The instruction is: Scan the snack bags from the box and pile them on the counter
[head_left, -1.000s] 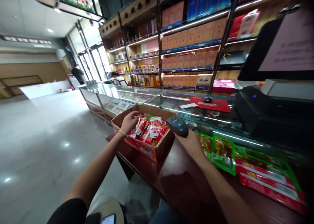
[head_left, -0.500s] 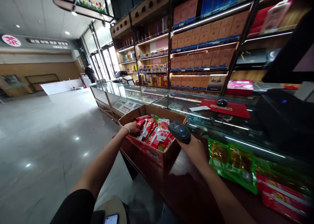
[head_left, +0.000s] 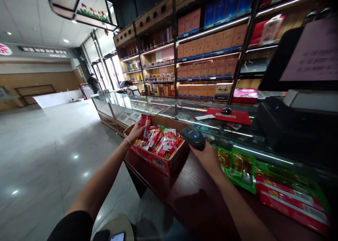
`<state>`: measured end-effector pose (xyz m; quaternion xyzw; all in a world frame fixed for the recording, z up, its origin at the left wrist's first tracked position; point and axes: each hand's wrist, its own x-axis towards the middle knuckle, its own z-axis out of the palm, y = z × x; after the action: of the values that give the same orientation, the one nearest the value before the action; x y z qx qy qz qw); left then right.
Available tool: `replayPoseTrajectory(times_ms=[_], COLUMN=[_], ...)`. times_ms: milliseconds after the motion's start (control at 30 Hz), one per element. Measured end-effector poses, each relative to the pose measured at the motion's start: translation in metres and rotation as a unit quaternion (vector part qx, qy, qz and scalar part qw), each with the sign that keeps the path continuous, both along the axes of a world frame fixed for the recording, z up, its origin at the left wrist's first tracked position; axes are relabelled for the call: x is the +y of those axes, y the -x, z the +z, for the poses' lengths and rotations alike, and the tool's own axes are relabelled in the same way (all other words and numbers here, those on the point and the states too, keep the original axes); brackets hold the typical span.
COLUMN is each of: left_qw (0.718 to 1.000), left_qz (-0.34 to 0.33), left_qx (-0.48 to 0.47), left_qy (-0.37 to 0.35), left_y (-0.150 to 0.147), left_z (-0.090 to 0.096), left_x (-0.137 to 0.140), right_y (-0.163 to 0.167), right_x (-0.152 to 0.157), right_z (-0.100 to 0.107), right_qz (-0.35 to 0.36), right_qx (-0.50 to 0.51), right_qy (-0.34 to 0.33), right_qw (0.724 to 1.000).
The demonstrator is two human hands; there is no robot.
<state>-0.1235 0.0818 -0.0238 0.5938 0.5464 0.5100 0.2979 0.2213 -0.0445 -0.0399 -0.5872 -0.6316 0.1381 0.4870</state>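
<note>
From where I stand, the air above the box [head_left: 158, 160] is open between the left hand [head_left: 136, 132] and the scanner [head_left: 194, 137], which crowds its right edge; the table [head_left: 182, 193] lies bare from box to right forearm [head_left: 235, 200], green packets [head_left: 244, 167] clutter the space beyond, and the glass case [head_left: 154, 106] bounds the back

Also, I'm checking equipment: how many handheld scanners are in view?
1: the black scanner, held in the right hand, near the open box. Others could be hidden.
</note>
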Motion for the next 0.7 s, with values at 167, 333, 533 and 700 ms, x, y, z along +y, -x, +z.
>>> replayPoseTrajectory(times_ms=[167,333,533,700], left_qw=[0.975,0.915,0.869,0.847], left_qz=[-0.145,-0.262,-0.326,-0.303], left_qx=[-0.155,-0.278,-0.346,-0.421], left_qy=[0.062,0.135,0.134,0.119], left_y=[-0.057,-0.140,-0.244,-0.312], left_z=[0.021,0.037,0.029,-0.021], left_x=[-0.022,-0.059,-0.100,-0.101], right_y=[-0.025,-0.067,-0.125,-0.161], right_x=[-0.016,-0.034,-0.064,-0.089], right_z=[0.000,-0.005,-0.019,-0.043], right_qz=[-0.040,-0.113,-0.166,-0.220], right_qx=[0.001,-0.018,-0.018,-0.037], right_qy=[0.011,0.025,0.040,0.061], right_qw=[0.999,0.993,0.985,0.973])
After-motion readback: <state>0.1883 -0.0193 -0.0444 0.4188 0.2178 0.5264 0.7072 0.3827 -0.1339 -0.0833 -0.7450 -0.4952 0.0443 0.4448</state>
